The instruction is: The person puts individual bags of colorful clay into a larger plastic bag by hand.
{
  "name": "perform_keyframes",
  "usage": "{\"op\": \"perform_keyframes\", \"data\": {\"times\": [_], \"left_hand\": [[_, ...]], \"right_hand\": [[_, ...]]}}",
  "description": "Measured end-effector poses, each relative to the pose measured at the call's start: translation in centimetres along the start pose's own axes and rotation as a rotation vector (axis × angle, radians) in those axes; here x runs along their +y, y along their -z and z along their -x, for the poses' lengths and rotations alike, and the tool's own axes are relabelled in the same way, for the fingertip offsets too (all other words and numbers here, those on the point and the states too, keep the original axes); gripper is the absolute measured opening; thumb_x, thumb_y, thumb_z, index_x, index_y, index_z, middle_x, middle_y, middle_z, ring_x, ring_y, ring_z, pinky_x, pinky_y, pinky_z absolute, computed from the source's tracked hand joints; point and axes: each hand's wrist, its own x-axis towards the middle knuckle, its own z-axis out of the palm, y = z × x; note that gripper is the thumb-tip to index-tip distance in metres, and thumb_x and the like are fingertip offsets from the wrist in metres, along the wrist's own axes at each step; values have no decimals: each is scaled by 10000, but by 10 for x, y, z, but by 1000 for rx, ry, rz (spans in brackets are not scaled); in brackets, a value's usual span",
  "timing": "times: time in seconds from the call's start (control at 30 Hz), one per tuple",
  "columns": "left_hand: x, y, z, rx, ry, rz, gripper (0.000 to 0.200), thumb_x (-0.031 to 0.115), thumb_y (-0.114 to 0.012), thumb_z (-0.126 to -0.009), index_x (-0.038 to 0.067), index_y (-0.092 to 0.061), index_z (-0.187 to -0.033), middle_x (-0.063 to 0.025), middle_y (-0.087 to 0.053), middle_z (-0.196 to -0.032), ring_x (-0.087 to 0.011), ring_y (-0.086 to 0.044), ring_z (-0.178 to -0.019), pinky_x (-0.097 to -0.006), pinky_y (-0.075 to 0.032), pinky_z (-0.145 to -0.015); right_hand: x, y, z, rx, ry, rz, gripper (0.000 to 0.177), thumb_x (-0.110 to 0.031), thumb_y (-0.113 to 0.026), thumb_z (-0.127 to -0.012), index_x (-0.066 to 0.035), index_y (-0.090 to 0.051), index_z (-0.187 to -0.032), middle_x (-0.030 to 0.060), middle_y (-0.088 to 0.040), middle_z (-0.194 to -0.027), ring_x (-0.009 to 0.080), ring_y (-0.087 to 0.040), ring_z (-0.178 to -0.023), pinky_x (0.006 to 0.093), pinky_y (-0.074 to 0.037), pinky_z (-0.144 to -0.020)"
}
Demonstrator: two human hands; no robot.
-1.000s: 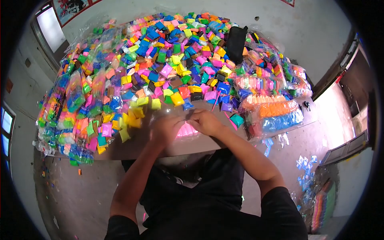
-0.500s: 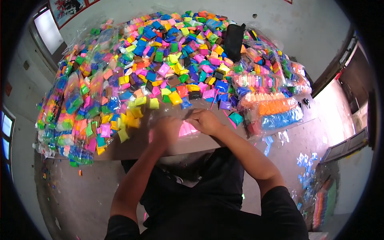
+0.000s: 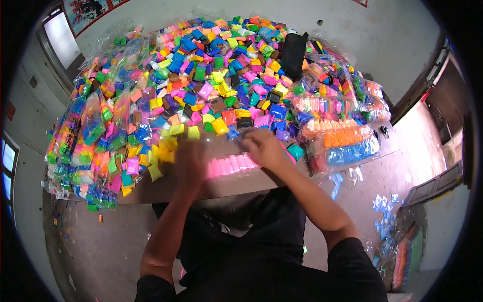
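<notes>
A row of pink packets [image 3: 232,165] lies side by side in a clear plastic bag [image 3: 219,146] at the table's front edge. My left hand [image 3: 191,158] is at the bag's left end, smeared by motion, so its fingers cannot be made out. At the right end, my right hand [image 3: 265,148] has its fingers curled in and closed on the bag's edge. Part of the bag is hidden under both hands. Yellow packets [image 3: 163,151] lie just left of my left hand, and a teal packet [image 3: 296,151] is to the right of my right hand.
A big heap of colourful packets [image 3: 216,75] covers the table [image 3: 146,192]. Filled bags with orange and blue rows [image 3: 349,143] are stacked at the right, more filled bags [image 3: 90,136] at the left. A black pouch [image 3: 293,55] lies on the heap. Blue scraps [image 3: 385,216] litter the floor.
My hands have drawn apart, the left one moving left and the right one slightly right. More of the pink row now shows between them.
</notes>
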Motion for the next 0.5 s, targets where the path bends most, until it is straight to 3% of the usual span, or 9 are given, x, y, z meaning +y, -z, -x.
{"op": "perform_keyframes", "data": {"times": [0.03, 0.07, 0.1, 0.17, 0.2, 0.27, 0.4, 0.47, 0.5], "left_hand": [[-8, 7, 3, 44, 198, -102, 348, 316, -813, -858, 34, -719, -1039, -165, -693, -1066, -412, -641, -1054, -507, -499, -938], [-16, 15, 6, 89, 398, -207, 405, 350, -825, -844, 39, -721, -1081, -166, -690, -1119, -417, -630, -1125, -509, -488, -989], [-27, 16, 13, 92, 399, -211, 405, 350, -825, -844, 39, -721, -1081, -166, -690, -1119, -417, -630, -1125, -509, -488, -989], [-53, 7, 24, -43, 506, -256, 398, 355, -804, -862, 24, -748, -1077, -176, -727, -1046, -413, -675, -1056, -498, -523, -960], [-61, 8, 22, -39, 506, -257, 398, 355, -804, -862, 24, -748, -1077, -176, -727, -1046, -413, -675, -1056, -498, -523, -960], [-72, 8, 25, -290, 670, -70, 382, 346, -790, -869, -1, -769, -1029, -192, -749, -912, -420, -709, -916, -502, -564, -889], [-85, 4, 30, -250, 728, -101, 396, 395, -730, -889, 27, -784, -1025, -200, -770, -991, -407, -737, -959, -505, -564, -880], [-121, -14, 52, -230, 734, 60, 288, 294, -707, -980, 24, -775, -1054, -86, -712, -745, -195, -662, -579, -357, -518, -520], [-110, -3, 47, -231, 738, 58, 288, 294, -707, -980, 24, -775, -1054, -86, -712, -745, -195, -662, -579, -357, -518, -520]], "right_hand": [[1, 5, 0, 224, -101, 78, 181, -139, -756, -898, -15, -752, -1031, 191, -705, -950, 394, -683, -899, 471, -549, -825], [10, 7, -1, 202, -313, 202, 284, -209, -789, -870, -11, -751, -1071, 208, -728, -1035, 396, -700, -941, 460, -555, -856], [18, 6, 1, 201, -310, 200, 284, -209, -789, -870, -11, -751, -1071, 208, -728, -1035, 396, -700, -941, 460, -555, -856], [32, 7, -2, 29, -612, 415, 340, -284, -797, -854, 1, -766, -1037, 237, -748, -1019, 407, -722, -929, 464, -564, -845], [32, 12, -8, 31, -608, 415, 340, -284, -797, -854, 1, -766, -1037, 237, -748, -1019, 407, -722, -929, 464, -564, -845], [34, 18, -14, -328, -675, 310, 369, -340, -789, -839, 5, -785, -970, 246, -762, -945, 426, -736, -879, 482, -569, -836], [75, 5, 5, -323, -419, 283, 270, -262, -741, -874, 1, -798, -892, 179, -764, -795, 313, -742, -745, 436, -572, -682], [112, -9, 19, -273, -349, -6, 194, -204, -698, -939, -47, -806, -976, 82, -717, -715, 157, -656, -624, 335, -487, -508], [98, -3, 15, -276, -350, -8, 194, -204, -698, -939, -47, -806, -976, 82, -717, -715, 157, -656, -624, 335, -487, -508]]}}
